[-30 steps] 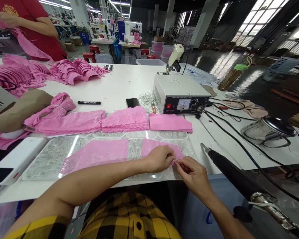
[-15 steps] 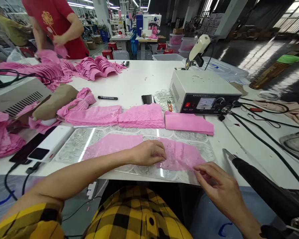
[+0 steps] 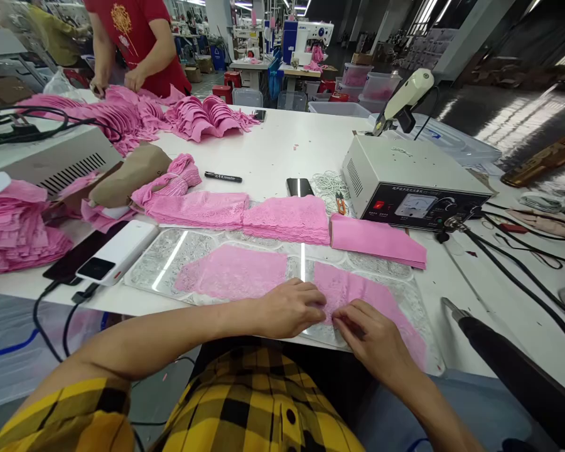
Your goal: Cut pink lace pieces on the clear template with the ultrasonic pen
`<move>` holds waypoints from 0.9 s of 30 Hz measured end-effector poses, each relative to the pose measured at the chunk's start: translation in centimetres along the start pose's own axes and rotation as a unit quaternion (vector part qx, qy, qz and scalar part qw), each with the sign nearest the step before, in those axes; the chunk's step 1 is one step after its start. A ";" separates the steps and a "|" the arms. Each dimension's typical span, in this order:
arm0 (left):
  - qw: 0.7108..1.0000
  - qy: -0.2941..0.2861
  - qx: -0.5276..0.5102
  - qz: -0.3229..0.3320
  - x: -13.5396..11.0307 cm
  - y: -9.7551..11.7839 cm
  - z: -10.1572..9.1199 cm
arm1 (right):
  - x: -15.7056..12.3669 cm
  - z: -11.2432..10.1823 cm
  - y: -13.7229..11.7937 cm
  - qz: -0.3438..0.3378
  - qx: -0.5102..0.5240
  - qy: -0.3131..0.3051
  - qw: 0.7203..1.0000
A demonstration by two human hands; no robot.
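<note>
On a clear, glossy mat (image 3: 145,263) two flat pink lace pieces lie side by side. The right lace piece (image 3: 374,295) is under both my hands. My left hand (image 3: 294,309) has its fingers curled together at that piece's left lower edge. Close beside it, my right hand (image 3: 374,333) pinches the lower edge between thumb and fingertips. The left lace piece (image 3: 238,270) lies beyond my left forearm, untouched. Behind the mat sit a lace stack (image 3: 287,220), another lace stack (image 3: 202,209) and a stack of plain pink cut pieces (image 3: 379,238).
A grey control box (image 3: 419,182) with cables stands at the right, a black-handled tool (image 3: 508,358) at the near right. A white power bank (image 3: 117,251), marker (image 3: 223,177), phone (image 3: 299,186) and snips (image 3: 341,203) lie around. A co-worker in a red shirt (image 3: 141,37) handles pink pieces opposite.
My right hand has moved left along the lace piece's lower edge, close to my left hand. The piece's right end now slants down toward me. The view has shifted.
</note>
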State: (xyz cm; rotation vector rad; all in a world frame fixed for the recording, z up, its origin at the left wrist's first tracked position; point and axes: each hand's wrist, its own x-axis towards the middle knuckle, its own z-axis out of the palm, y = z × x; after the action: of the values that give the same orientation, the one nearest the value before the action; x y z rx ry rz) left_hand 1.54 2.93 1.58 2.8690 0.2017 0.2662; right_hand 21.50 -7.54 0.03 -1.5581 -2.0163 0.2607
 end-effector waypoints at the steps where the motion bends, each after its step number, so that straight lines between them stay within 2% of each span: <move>1: 1.000 0.002 0.006 0.003 0.0 0.0 0.0 | 0.0 0.0 0.1 -0.001 -0.001 -0.003 1.000; 8: 0.999 0.020 0.023 0.014 0.0 0.0 0.3 | 0.2 -0.3 0.2 0.031 0.029 -0.021 0.999; 13: 0.999 0.037 0.024 0.014 0.2 0.0 0.4 | 0.1 -0.4 0.1 0.028 0.040 -0.045 0.998; 17: 0.999 0.043 0.016 0.004 0.3 0.1 0.5 | 0.0 -0.3 0.3 0.019 0.019 -0.040 0.999; 27: 0.995 0.052 0.006 -0.089 2.2 1.4 0.8 | 0.3 -0.5 0.2 0.065 0.088 -0.026 0.994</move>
State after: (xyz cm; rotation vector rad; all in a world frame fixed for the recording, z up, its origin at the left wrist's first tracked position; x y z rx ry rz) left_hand 4.00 1.78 1.50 2.8275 0.4784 0.3818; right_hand 21.95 -7.34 0.44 -1.5862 -1.8772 0.5192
